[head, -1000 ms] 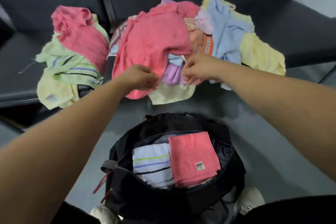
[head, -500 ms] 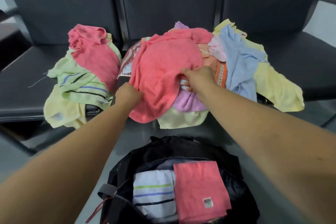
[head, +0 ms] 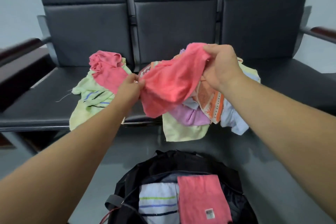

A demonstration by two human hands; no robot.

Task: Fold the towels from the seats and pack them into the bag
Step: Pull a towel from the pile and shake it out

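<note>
Dark padded seats back a floor-standing black bag holding a folded striped towel beside a folded pink one, while the left hand and right hand each pinch a limp, fuzzy pink towel above the crumpled pile.

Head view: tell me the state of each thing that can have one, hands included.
held pink towel, unfolded, sagging between both hands.
left hand, pinching one edge of it.
right hand, gripping the other edge.
bag, open.
pink towel in bag, folded flat.
striped towel in bag, folded, beside it.
left-seat towels, crumpled, unfolded.
middle-seat towels, crumpled, unfolded.
</note>
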